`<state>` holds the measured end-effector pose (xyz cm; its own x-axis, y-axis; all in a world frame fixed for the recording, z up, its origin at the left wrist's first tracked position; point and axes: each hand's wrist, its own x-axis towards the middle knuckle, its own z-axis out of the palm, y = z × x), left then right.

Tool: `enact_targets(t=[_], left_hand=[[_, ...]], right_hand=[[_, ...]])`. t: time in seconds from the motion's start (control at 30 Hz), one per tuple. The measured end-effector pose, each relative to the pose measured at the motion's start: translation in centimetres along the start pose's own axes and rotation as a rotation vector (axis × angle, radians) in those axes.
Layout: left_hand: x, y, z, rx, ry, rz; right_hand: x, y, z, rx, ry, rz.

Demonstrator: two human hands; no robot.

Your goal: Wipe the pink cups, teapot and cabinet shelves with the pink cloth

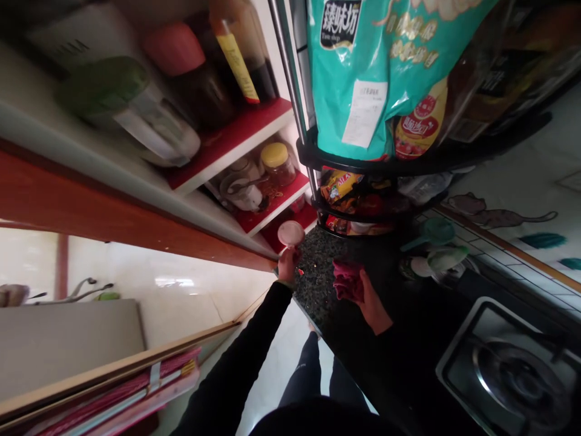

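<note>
Head camera rolled sideways, looks down close over black counter (408, 303), left hand (287, 265), right hand (372, 303).

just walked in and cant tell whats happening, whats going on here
A person stands at a black speckled stone counter. Their left hand holds up a round pale pink disc, perhaps a lid, beside a white cupboard with red shelves. Their right hand grips a crumpled dark pink cloth on the counter, with a steel gas hob further right.
</note>
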<state>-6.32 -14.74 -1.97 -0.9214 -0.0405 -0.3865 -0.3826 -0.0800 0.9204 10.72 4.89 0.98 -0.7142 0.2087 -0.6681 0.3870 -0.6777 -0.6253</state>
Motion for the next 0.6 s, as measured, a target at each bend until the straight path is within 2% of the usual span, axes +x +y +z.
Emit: enact_targets(t=[0.07, 0.17, 0.33, 0.47, 0.6], left_hand=[[-2.2, -1.7, 1.1, 0.002, -0.094, -0.093], [-4.8, -4.4, 3.7, 0.027, -0.232, -0.235], [-6.1, -7.6, 8.5, 0.084, -0.349, -0.32], [-5.8, -8.3, 10.7, 0.153, -0.398, -0.315], [-5.6, -7.6, 10.8, 0.232, -0.449, -0.294]], right_hand=[[0.1, -0.8, -0.6, 0.022, 0.049, -0.058], [0.3, -1.6, -2.2, 0.046, 0.159, -0.114], [-0.2, -0.9, -4.6, 0.091, 0.31, -0.138], [-1.3, 0.8, -5.1, 0.084, 0.308, -0.123], [-1.9, 2.6, -5.0, 0.116, 0.34, -0.079]])
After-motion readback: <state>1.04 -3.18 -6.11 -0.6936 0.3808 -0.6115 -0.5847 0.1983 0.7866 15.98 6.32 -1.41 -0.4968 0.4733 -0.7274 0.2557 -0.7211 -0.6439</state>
